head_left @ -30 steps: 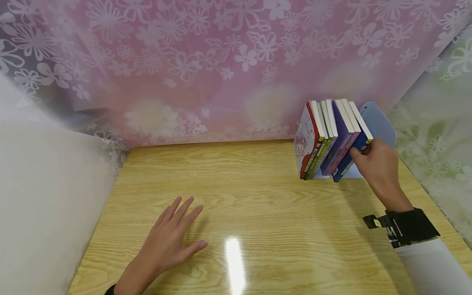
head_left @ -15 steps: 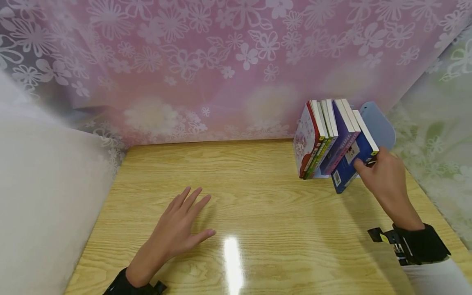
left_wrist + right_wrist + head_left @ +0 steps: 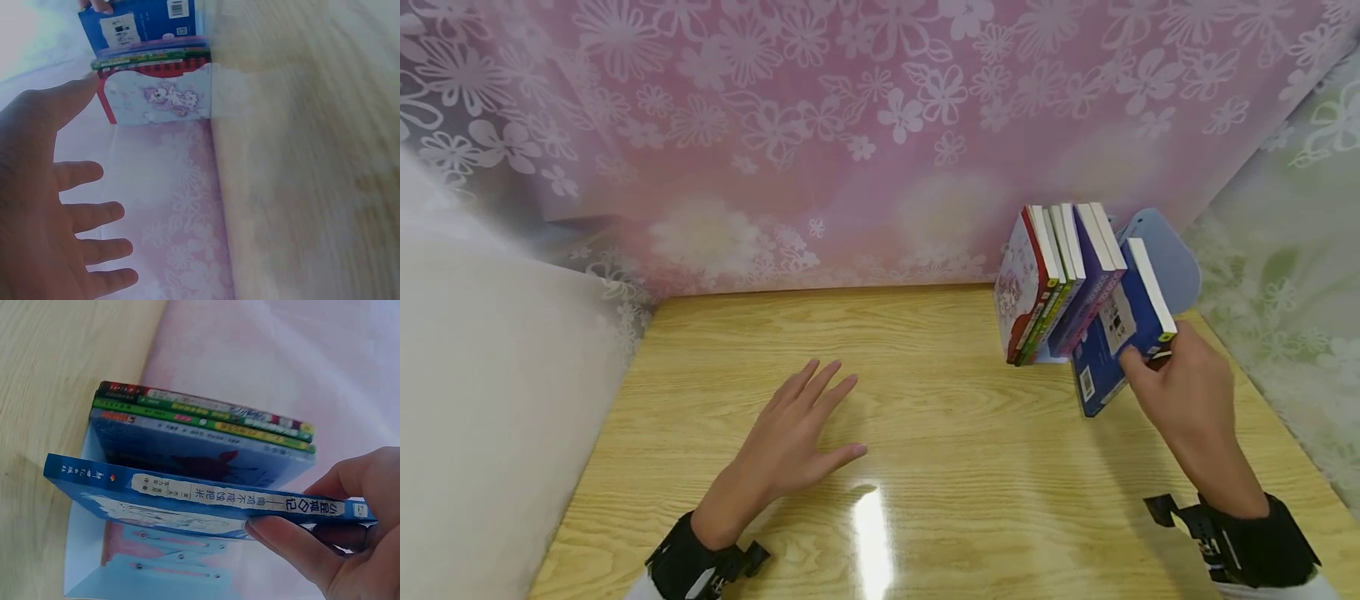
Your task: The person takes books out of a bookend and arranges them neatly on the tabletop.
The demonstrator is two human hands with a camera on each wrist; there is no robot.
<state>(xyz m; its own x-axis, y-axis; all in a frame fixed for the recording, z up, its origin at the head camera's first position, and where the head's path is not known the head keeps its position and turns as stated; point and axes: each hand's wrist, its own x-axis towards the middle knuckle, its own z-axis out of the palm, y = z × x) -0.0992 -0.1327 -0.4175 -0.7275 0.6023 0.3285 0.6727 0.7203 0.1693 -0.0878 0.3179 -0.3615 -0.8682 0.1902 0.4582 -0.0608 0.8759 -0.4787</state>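
My right hand [image 3: 1191,400] pinches a blue book [image 3: 1096,357] near its upper spine end, thumb on one cover. The book is tilted and pulled toward me out of the row, its lower corner low over the table. In the right wrist view its blue spine [image 3: 94,475] carries a white title strip. To its left lean a purple book [image 3: 1088,279] and several thin books, ending in a red-edged book [image 3: 1018,292] with a pony picture. My left hand [image 3: 790,442] hovers over the table with fingers spread, holding nothing.
A light blue bookend [image 3: 1172,262] stands right of the books; its slotted base [image 3: 181,556] shows in the right wrist view. The wooden table [image 3: 850,350] meets a pink flowered cloth [image 3: 850,167] behind and a green patterned one [image 3: 1292,292] at right.
My right hand has drawn the blue book toward me, tilting it out of the row and showing more of its cover. My left hand has moved forward and right, still spread.
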